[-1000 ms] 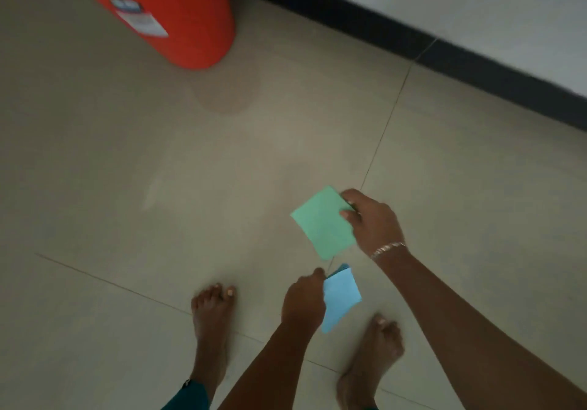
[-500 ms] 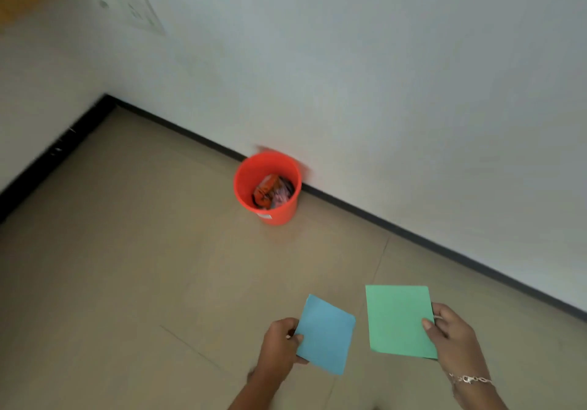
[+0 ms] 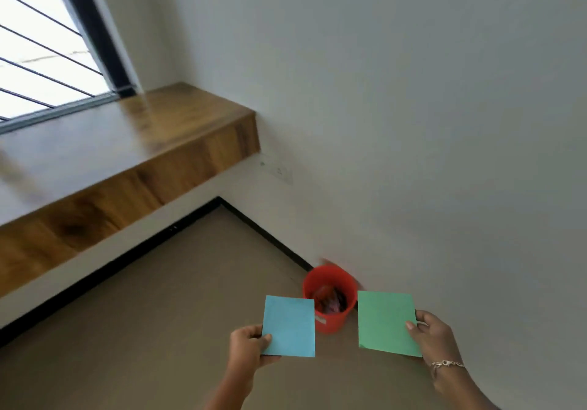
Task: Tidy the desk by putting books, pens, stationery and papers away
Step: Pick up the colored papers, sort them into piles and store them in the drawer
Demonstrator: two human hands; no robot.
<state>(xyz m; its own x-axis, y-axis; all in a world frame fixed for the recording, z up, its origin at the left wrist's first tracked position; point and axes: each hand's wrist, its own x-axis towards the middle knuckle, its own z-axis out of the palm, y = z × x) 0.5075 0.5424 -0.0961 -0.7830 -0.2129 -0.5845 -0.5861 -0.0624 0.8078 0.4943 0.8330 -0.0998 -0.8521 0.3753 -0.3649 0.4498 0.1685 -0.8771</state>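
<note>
Two sheets are held up; what has changed? – Editor

A light-blue paper rectangle (image 3: 289,327) is pinched at its left edge by the left hand (image 3: 249,346), and a green paper rectangle (image 3: 386,322) at its right edge by the right hand (image 3: 432,335). A second ago both were held low and close together; now they are raised and parted. – Captioner

And for the tidying? – Editor

Neither is judged put away yet. A red plastic bin (image 3: 332,324) on the floor (image 3: 158,314) by the wall (image 3: 413,123) is framed between them. – Captioner

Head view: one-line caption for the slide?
Left hand holds a blue paper, right hand a green paper, before an orange bin by the wall.
</note>
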